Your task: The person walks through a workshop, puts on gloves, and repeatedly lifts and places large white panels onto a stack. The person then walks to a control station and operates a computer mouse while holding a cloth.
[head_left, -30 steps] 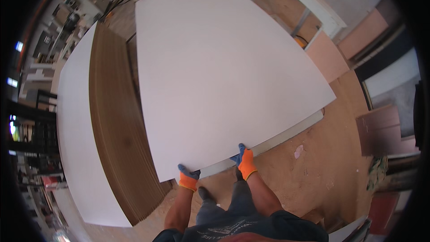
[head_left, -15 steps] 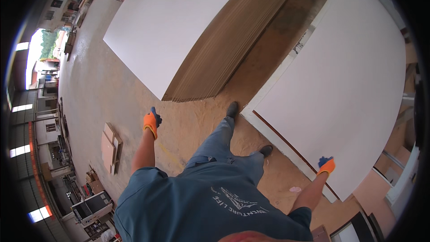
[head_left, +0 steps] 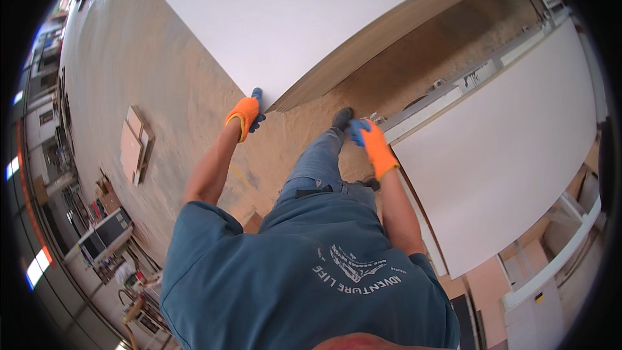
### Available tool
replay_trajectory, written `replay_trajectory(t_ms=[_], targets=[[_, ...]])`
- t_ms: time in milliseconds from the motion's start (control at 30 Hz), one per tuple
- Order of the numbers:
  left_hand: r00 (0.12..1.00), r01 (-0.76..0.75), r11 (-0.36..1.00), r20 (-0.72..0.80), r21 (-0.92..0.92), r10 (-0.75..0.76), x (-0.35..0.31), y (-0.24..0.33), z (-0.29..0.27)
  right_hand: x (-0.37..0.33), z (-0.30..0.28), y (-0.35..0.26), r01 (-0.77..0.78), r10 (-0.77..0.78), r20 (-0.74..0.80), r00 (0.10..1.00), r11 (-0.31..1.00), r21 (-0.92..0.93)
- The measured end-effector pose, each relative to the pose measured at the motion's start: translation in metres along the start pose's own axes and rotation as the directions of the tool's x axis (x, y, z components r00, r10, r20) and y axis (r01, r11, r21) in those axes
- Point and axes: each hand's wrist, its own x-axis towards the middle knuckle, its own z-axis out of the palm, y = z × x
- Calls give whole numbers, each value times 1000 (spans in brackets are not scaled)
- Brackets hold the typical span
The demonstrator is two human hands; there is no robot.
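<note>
My left hand [head_left: 246, 115], in an orange and blue work glove, is closed on the near corner of a white board [head_left: 278, 19]. Its thumb lies along the board's edge, and the other fingers are partly hidden. This board tops a tall stack of thin sheets with brown edges [head_left: 369, 48]. My right hand [head_left: 372, 139], gloved the same way, hangs in the air over the gap beside the stack. Its fingers are slightly bent, with nothing visible in them. Close by on the right is a second white board [head_left: 499, 149] on a white-edged frame.
My boots [head_left: 342, 118] stand on the dusty floor between the stack and the frame. A low pile of board offcuts [head_left: 136, 146] lies on the floor to the left. White metal rails [head_left: 557, 256] run along the far right. Workshop equipment [head_left: 107, 230] lines the left side.
My left hand has moved up to the stack's corner and taken hold of it. My right hand has left the right board and swung leftward. The view has turned and shifted.
</note>
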Motion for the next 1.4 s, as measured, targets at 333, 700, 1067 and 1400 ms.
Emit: replay_trajectory(t_ms=[333,700,1067,1400], targets=[[813,-397,917,451,-32,368,-62,36,112,15,120,-102,-84,210,-123,970,765,638],[849,-6,922,485,-387,209,-15,-143,100,-107,-136,-17,351,-116,-477,871,827,440],[576,-97,172,86,-980,813,7,-191,56,-381,-450,194,125,-369,-863,345,929,-348],[902,-416,454,-295,-788,315,67,-330,-64,-439,-166,444,-506,198,-958,206,860,69]])
